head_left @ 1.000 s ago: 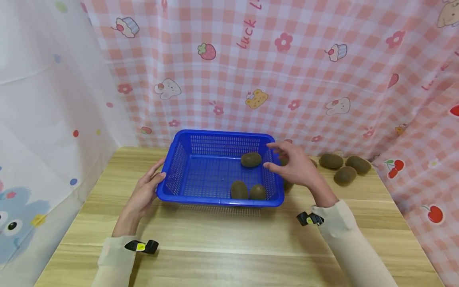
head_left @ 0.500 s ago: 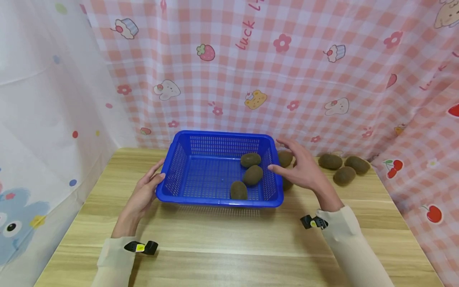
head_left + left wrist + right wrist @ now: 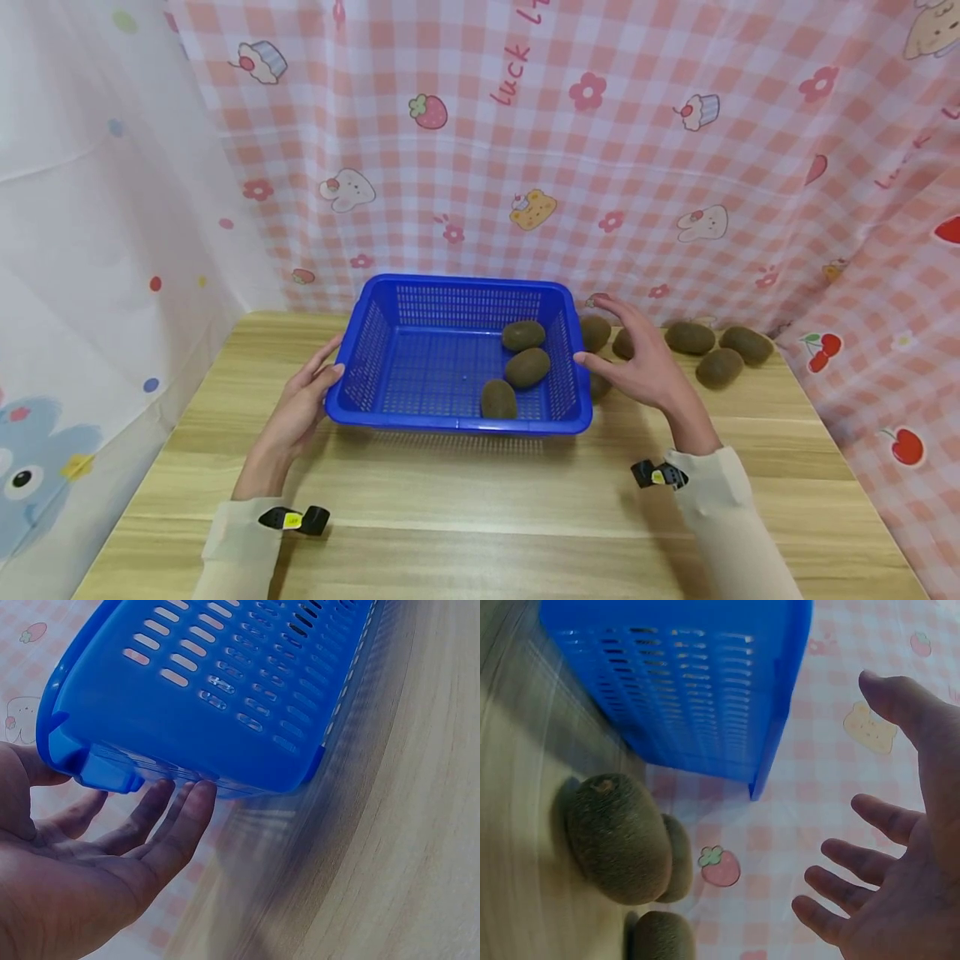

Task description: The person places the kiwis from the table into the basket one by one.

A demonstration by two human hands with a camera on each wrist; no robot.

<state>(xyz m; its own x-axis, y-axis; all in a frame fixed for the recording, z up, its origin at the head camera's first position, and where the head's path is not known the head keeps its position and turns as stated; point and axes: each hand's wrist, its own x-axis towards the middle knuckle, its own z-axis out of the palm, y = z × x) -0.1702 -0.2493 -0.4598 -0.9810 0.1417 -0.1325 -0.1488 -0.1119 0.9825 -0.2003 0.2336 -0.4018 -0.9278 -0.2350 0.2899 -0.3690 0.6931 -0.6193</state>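
Note:
A blue plastic basket (image 3: pixel 431 424) stands on the table with three brown kiwis inside, toward its right end: a back kiwi (image 3: pixel 523 336), a middle kiwi (image 3: pixel 527 368) and a front kiwi (image 3: pixel 498 400). My left hand (image 3: pixel 298 404) holds the basket's left end. Its thumb lies at the rim and its bent fingertips (image 3: pixel 199 796) touch the outer wall below. Just outside the right end is my right hand (image 3: pixel 641 360), holding nothing, thumb and fingers spread apart. Beneath and beside it lie more kiwis, one large kiwi (image 3: pixel 619 838) closest in the right wrist view.
Farther right on the wooden table (image 3: pixel 465 517) rest three kiwis, including a dark oval kiwi (image 3: pixel 720 367). A pink checked cloth (image 3: pixel 480 167) hangs right behind the basket and down the right side. A white printed cloth (image 3: pixel 112 233) covers the left.
My right hand has drawn back rightward from over the basket's right end. One kiwi inside has rolled from the front wall to the middle. The left hand stays on the basket.

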